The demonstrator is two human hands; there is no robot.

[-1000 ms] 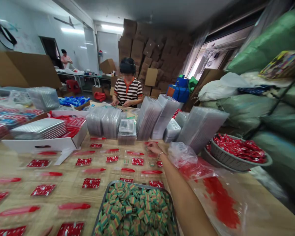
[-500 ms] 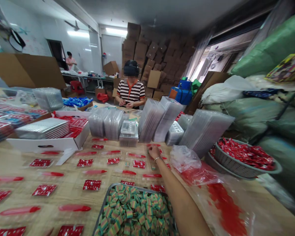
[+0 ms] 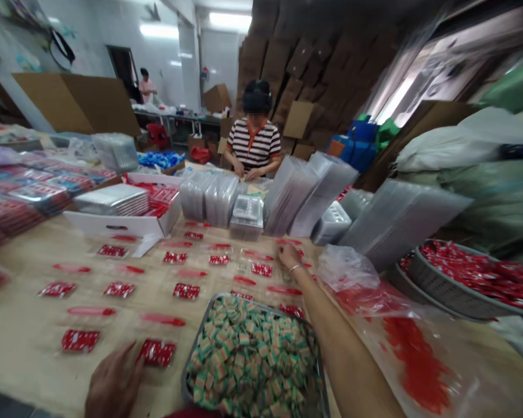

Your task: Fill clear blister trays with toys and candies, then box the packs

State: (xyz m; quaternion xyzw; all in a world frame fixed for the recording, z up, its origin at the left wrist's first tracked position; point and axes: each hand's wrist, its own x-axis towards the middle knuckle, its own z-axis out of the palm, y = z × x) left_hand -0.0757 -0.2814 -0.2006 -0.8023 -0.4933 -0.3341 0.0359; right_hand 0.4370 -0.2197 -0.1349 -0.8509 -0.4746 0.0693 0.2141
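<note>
Where the two hands work over the table [image 3: 17, 316], the left hand [image 3: 113, 380] lies low at the near edge, open, its fingers loosely spread; its fingertips [image 3: 129, 352] end just beside a red packet [image 3: 157, 352], though blur hides whether they touch it. The right hand [image 3: 290, 255] reaches well across, a thin bangle [image 3: 295, 268] at the wrist; its fingers curl down at the far end of the rows, close to a clear blister [image 3: 249, 259], and whether they pinch anything I cannot tell.

Between the hands sits a metal tray [image 3: 200, 331], its raised rim packed with striped candies [image 3: 248, 363]; the right forearm passes over its corner, leaving little room there. To the left of the tray, the pale wood is open between rows of flat packets and slim red sticks [image 3: 163, 320], all glossy under clear film.

Beyond the right hand, stiff stacks of clear trays [image 3: 401, 220] stand tilted, walling off the far side; a crumpled clear bag [image 3: 347, 268] lies to its right, and a grey plastic basket [image 3: 444, 290] of red sachets rests further out. A white box [image 3: 122, 223] sits up the table, left of the stacks.
</note>
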